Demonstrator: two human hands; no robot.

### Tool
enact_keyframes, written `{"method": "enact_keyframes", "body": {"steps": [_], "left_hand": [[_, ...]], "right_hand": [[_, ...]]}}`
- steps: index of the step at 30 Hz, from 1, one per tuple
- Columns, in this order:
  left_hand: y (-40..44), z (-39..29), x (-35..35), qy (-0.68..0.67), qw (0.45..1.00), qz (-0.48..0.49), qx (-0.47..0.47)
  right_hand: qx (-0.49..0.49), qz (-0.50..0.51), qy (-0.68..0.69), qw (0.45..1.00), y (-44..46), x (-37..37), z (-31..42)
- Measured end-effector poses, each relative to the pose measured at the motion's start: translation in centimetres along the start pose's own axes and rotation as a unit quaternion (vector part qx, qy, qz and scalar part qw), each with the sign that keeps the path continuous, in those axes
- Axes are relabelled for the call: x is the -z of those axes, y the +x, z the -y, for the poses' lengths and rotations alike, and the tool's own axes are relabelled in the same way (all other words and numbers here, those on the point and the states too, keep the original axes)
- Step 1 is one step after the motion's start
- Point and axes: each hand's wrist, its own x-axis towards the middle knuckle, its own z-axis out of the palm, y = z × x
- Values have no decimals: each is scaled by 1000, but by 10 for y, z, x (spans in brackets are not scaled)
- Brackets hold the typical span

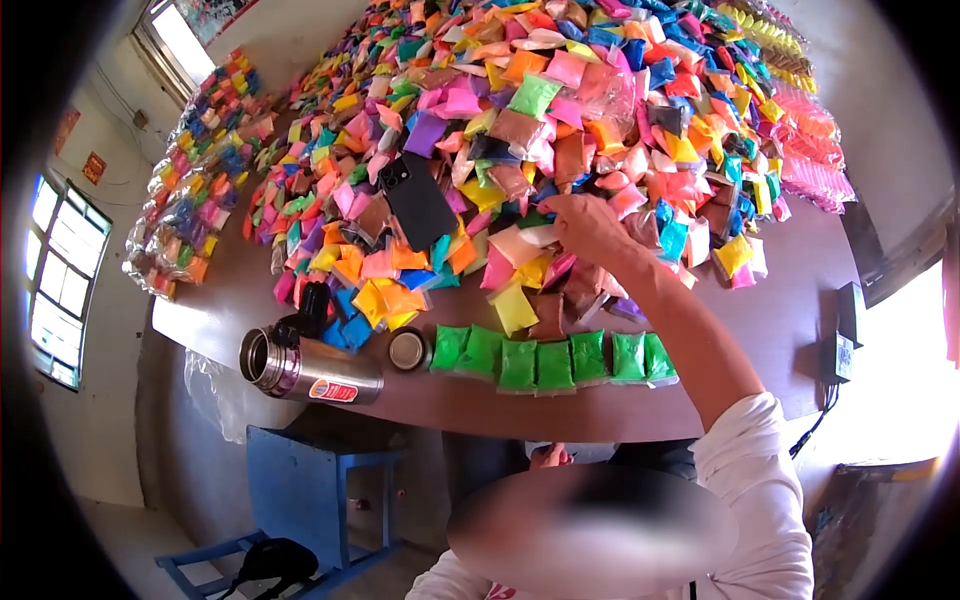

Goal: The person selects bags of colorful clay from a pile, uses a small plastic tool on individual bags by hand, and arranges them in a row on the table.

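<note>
My right hand [582, 222] reaches over the table into a large heap of small coloured packets [520, 130]. Its fingers are bent and drawn together among the packets; what they pinch, if anything, is hidden. Close below the hand lie a yellow packet [514, 310] and a brown packet [547, 316]. Low at my lap, under the table's front edge, my left hand [549, 457] shows only in part, its fingers curled. A row of several green packets [518, 364] lies along the near edge, below my right forearm.
On the table [450, 402], a steel flask [315, 368] lies on its side by a round lid [408, 349]. A black phone [417, 203] rests on the heap. Bagged packets [190, 190] stand left, pink bagged ones [808, 150] right. A blue chair [300, 490] stands at lower left.
</note>
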Motion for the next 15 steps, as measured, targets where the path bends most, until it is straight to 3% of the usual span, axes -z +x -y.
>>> {"method": "enact_keyframes", "body": {"steps": [3, 9, 11, 15], "left_hand": [[4, -1, 2, -19, 999, 17, 25], [9, -1, -2, 18, 999, 11, 40], [8, -2, -3, 20, 999, 18, 36], [8, -1, -1, 16, 999, 16, 34]], "right_hand": [[-13, -22, -68, 997, 6, 4, -10], [-58, 40, -104, 992, 11, 6, 11], [-69, 9, -183, 981, 14, -9, 11], [-47, -13, -209, 977, 16, -16, 15]]}}
